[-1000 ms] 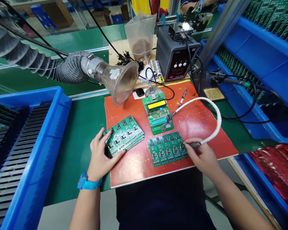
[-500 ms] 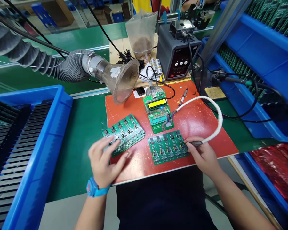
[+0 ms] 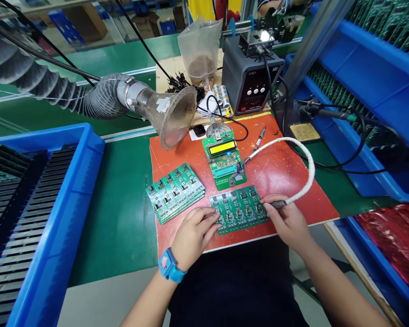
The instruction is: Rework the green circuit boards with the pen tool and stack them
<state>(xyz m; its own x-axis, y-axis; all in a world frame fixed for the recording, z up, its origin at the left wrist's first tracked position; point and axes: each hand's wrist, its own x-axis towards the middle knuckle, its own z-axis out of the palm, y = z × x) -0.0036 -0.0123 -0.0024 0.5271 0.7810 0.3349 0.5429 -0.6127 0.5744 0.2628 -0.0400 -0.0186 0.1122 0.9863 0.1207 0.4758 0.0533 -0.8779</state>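
A green circuit board panel (image 3: 239, 209) lies on the red mat (image 3: 276, 177) in front of me. My left hand (image 3: 195, 234) rests at its left edge, fingers curled against the board. My right hand (image 3: 288, 221) pinches a dark probe tip (image 3: 276, 204) at the panel's right edge; a white wrapped cable (image 3: 308, 170) loops from it to a green programmer board with a lit yellow display (image 3: 223, 159). A stack of similar green panels (image 3: 175, 192) sits to the left, untouched.
A blue bin of black trays (image 3: 30, 218) stands at the left. A fume extractor hose with a clear funnel (image 3: 170, 116) hangs over the mat's far left corner. A grey soldering station (image 3: 248, 79) sits behind; blue bins of boards (image 3: 375, 86) line the right.
My left hand has left the stack of panels and moved right to the left edge of the single panel. My right hand has stayed put with the probe.
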